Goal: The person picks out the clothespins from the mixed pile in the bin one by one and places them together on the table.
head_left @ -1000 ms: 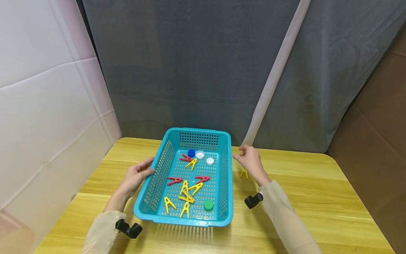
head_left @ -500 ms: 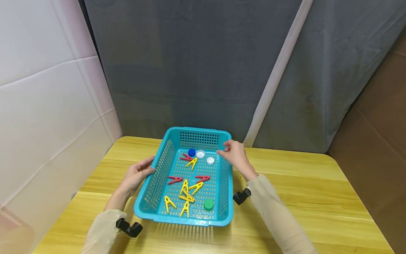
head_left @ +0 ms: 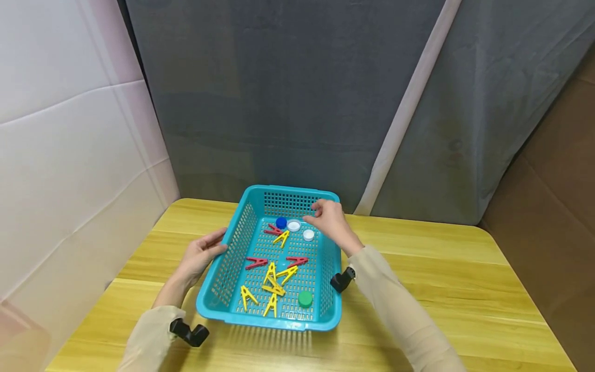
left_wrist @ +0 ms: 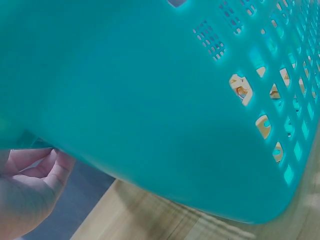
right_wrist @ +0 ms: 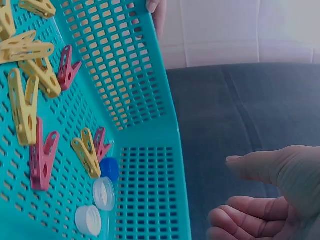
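My left hand grips the left rim of a turquoise plastic basket, its thumb tip over the edge in the right wrist view. My right hand hangs over the basket's far right part, thumb and fingers apart, holding nothing. Below lie a white cap, a clear-rimmed white cap and a blue cap. Several yellow clothespins and three red clothespins are spread over the basket floor. A green cap lies near its front right corner.
The basket stands on a wooden table. Behind the table hangs a dark grey cloth with a pale strip. A white panel stands at the left and a brown panel at the right.
My right hand has moved left, from outside the basket's right rim to over its inside. A yellow clothespin seen earlier on the table is now out of sight. My left hand stays put.
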Demonstrator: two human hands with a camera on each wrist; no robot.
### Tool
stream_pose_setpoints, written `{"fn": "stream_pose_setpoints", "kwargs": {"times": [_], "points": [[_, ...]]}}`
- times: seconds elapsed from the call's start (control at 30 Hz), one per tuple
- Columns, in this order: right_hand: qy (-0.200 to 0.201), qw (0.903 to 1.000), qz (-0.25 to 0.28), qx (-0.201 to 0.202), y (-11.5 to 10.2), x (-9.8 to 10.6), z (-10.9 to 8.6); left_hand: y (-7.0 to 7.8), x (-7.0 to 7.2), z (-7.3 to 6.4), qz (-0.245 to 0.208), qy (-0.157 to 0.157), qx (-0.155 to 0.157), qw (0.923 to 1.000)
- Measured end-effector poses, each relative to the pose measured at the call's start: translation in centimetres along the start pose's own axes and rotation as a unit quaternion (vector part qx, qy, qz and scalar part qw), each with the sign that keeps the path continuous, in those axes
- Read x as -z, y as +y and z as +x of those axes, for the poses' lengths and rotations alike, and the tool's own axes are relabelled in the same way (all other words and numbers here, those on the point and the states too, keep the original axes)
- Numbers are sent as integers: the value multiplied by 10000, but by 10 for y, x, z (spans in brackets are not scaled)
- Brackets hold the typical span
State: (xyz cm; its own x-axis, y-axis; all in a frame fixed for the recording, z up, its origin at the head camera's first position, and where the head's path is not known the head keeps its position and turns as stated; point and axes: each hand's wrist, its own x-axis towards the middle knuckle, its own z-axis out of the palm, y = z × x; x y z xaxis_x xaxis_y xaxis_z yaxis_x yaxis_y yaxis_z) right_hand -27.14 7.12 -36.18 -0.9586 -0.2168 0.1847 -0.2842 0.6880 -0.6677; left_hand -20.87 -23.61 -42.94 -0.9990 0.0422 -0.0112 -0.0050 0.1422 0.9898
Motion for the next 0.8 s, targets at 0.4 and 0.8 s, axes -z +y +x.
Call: {"fn": "stream_pose_setpoints", "kwargs": {"times": [0.4, 0.8], "points": [[-843, 9962, 91, 174, -15, -32, 16, -1, -3, 0, 86, -13, 46, 10000], [-1359, 9905, 90, 197, -12, -67, 28, -1, -2, 0, 62, -41, 4, 10000]]}}
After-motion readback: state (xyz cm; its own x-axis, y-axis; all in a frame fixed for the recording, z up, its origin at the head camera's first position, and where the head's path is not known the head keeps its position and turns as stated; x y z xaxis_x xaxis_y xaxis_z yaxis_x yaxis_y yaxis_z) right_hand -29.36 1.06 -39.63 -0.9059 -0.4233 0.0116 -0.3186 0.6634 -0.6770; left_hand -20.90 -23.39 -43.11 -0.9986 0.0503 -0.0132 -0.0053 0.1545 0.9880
